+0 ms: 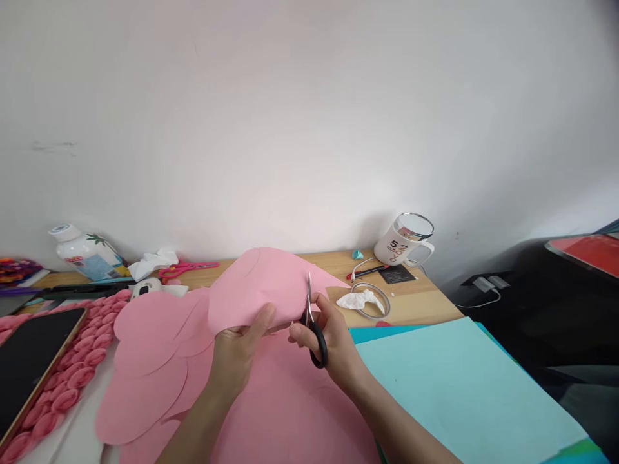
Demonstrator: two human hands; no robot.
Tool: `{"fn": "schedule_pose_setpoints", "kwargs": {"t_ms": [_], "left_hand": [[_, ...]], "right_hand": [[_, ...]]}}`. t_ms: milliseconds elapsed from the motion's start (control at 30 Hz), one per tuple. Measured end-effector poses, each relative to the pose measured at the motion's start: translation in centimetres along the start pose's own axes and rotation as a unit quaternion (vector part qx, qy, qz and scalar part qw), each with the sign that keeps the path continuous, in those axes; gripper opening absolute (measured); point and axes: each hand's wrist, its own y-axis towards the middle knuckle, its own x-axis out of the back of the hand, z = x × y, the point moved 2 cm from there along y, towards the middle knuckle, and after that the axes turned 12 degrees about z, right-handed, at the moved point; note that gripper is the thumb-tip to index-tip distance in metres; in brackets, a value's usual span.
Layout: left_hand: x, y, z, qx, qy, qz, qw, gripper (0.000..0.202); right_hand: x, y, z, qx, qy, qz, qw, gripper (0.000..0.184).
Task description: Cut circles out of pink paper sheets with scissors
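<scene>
A sheet of pink paper is raised above the table, pinched at its lower edge by my left hand, thumb on top. Black-handled scissors are gripped in my right hand, their blades pointing up and meeting the right side of that sheet. Part of the lower blade is hidden by the paper. Under my hands lies a larger pink sheet. Rounded pink paper cutouts overlap one another to the left of my left wrist.
Light blue paper sheets lie at right. Behind stand a white mug and, far left, a white bottle. Pink scissors, a tissue and a tape ring rest on the wooden table. A phone is at left.
</scene>
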Motion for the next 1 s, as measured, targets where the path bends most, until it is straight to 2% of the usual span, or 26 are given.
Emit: {"fn": "schedule_pose_setpoints", "kwargs": {"t_ms": [200, 767, 900, 1000], "left_hand": [[0.28, 0.07, -0.15, -0.009, 0.004, 0.007, 1.000, 0.050], [0.40, -0.02, -0.68, -0.007, 0.043, 0.004, 0.999, 0.040], [0.45, 0.00, -0.78, 0.003, 0.052, -0.012, 0.999, 0.031], [0.50, 0.00, -0.76, 0.006, 0.049, -0.027, 0.998, 0.032]], "right_hand": [[-0.16, 0.00, 0.33, 0.000, 0.005, -0.002, 1.000, 0.040], [0.04, -0.06, 0.09, -0.013, -0.017, 0.008, 1.000, 0.040], [-0.01, -0.05, 0.04, -0.008, -0.014, 0.006, 1.000, 0.039], [-0.05, -0.04, 0.11, -0.011, -0.019, 0.001, 1.000, 0.039]]}}
